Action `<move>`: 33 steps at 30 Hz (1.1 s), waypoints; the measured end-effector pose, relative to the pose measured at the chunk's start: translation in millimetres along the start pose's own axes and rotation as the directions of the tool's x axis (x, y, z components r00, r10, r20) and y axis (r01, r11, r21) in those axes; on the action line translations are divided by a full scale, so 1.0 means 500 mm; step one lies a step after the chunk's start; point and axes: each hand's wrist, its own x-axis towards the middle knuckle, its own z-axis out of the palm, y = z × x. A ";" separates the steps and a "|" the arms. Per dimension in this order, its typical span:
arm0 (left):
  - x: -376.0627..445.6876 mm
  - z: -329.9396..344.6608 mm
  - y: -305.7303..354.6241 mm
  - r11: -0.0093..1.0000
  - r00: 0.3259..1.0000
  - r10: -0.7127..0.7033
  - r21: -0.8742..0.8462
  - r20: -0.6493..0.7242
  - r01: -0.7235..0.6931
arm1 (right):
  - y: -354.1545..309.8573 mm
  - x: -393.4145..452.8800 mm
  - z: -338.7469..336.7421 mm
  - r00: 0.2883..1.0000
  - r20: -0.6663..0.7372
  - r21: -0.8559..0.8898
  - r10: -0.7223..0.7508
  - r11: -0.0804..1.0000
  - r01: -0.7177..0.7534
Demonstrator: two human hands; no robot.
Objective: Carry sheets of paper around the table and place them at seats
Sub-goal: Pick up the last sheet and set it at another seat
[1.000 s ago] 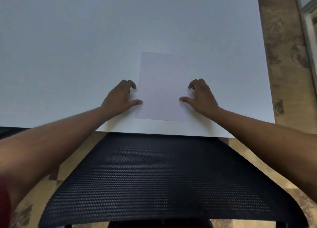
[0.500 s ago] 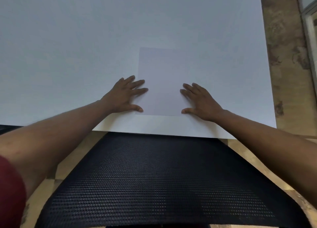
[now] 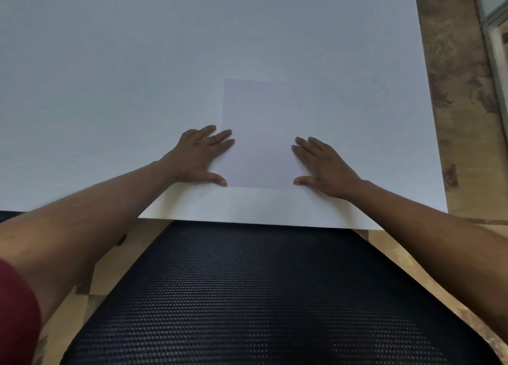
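We press our left hand [image 3: 199,157] and right hand [image 3: 324,166] flat, fingers straight, on either edge of the blank pale rectangular paper sheet [image 3: 258,133], lying near the white table's [image 3: 110,62] front edge, behind a black mesh chair back [image 3: 247,296].

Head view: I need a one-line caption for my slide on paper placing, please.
Left hand and right hand rest flat at either side of a sheet of paper on the white table, above a mesh chair back.
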 end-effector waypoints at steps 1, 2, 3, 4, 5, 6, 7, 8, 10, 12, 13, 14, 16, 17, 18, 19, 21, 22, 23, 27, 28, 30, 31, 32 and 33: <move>0.002 -0.004 0.000 1.000 1.000 -0.008 0.002 0.011 0.008 | 0.000 -0.001 0.001 1.000 0.006 0.010 0.004 1.000 -0.004; 0.004 -0.007 0.000 1.000 1.000 -0.017 0.000 0.024 0.017 | 0.000 -0.003 0.001 1.000 0.010 0.018 0.008 1.000 -0.008; 0.006 -0.010 0.000 1.000 0.999 -0.023 -0.003 0.033 0.024 | 0.000 -0.003 0.001 1.000 0.011 0.025 0.009 1.000 -0.010; 0.007 -0.011 0.000 1.000 0.999 -0.028 -0.004 0.037 0.028 | 0.001 -0.004 0.001 1.000 0.010 0.029 0.009 1.000 -0.009; 0.008 -0.011 0.001 1.000 0.999 -0.030 -0.001 0.040 0.030 | 0.002 -0.004 0.001 1.000 0.006 0.033 0.008 0.999 -0.008; 0.009 -0.010 0.000 0.999 0.999 -0.032 0.003 0.043 0.032 | 0.002 -0.005 0.001 1.000 0.002 0.038 0.008 0.999 -0.008; 0.010 -0.008 -0.001 0.999 0.998 -0.032 0.005 0.049 0.032 | 0.003 -0.005 0.002 1.000 -0.001 0.043 0.008 0.999 -0.008; 0.011 -0.006 -0.002 0.999 0.998 -0.033 0.003 0.053 0.033 | 0.003 -0.006 0.002 1.000 -0.001 0.047 0.009 0.999 -0.009; 0.011 -0.003 -0.004 0.999 0.998 -0.033 -0.004 0.051 0.034 | 0.004 -0.006 0.006 1.000 -0.002 0.049 0.009 0.999 -0.009; 0.010 -0.001 -0.006 0.999 0.999 -0.035 -0.012 0.041 0.035 | 0.005 -0.005 0.008 1.000 -0.004 0.048 0.004 0.999 -0.004; 0.010 0.000 -0.007 0.999 0.999 -0.035 -0.016 0.038 0.036 | 0.005 -0.004 0.009 1.000 -0.005 0.046 0.001 0.999 -0.001; 0.009 0.001 -0.007 0.999 0.999 -0.036 -0.020 0.036 0.037 | 0.005 -0.003 0.010 1.000 -0.005 0.044 0.000 0.999 0.000; 0.010 0.001 -0.006 0.999 0.999 -0.036 -0.027 0.030 0.036 | 0.007 -0.002 0.013 1.000 -0.001 0.038 -0.002 0.999 0.002; 0.010 0.001 -0.005 0.999 0.999 -0.036 -0.032 0.023 0.036 | 0.008 -0.002 0.014 1.000 0.001 0.035 -0.003 0.999 0.003; 0.010 0.000 -0.005 0.999 0.999 -0.035 -0.034 0.015 0.035 | 0.009 -0.001 0.015 1.000 0.000 0.032 -0.006 0.999 0.006; 0.009 0.000 -0.005 0.999 0.999 -0.033 -0.034 0.009 0.033 | 0.009 -0.001 0.016 1.000 0.000 0.030 -0.008 1.000 0.008; 0.009 0.001 -0.006 0.999 1.000 -0.030 -0.032 0.000 0.029 | 0.008 -0.001 0.015 1.000 0.006 0.035 0.000 0.999 -0.001; 0.009 0.002 -0.006 0.999 1.000 -0.030 -0.034 -0.004 0.029 | 0.008 -0.002 0.015 1.000 0.009 0.042 0.006 0.999 -0.006; 0.009 0.003 -0.006 0.999 0.999 -0.030 -0.039 -0.011 0.030 | 0.008 -0.002 0.015 1.000 0.009 0.047 0.008 0.999 -0.008; 0.008 0.004 -0.005 0.998 0.999 -0.035 -0.055 -0.019 0.033 | 0.008 -0.001 0.018 1.000 0.014 0.041 0.006 0.999 -0.007; 0.008 0.003 -0.004 0.998 0.999 -0.036 -0.056 -0.014 0.036 | 0.008 -0.001 0.017 1.000 0.017 0.031 0.007 0.999 -0.007; 0.008 0.003 -0.003 0.998 0.999 -0.038 -0.054 -0.007 0.038 | 0.009 0.000 0.017 1.000 0.019 0.014 0.007 1.000 -0.008; 0.008 0.005 -0.003 0.998 0.999 -0.038 -0.057 -0.011 0.037 | 0.011 0.001 0.019 1.000 0.017 0.007 0.007 1.000 -0.007; 0.007 0.006 -0.003 0.998 0.999 -0.038 -0.057 -0.018 0.037 | 0.011 0.001 0.018 1.000 0.017 0.000 0.005 1.000 -0.005; 0.007 0.007 -0.003 0.998 0.999 -0.037 -0.058 -0.023 0.036 | 0.011 0.002 0.019 1.000 0.013 -0.003 0.001 1.000 -0.001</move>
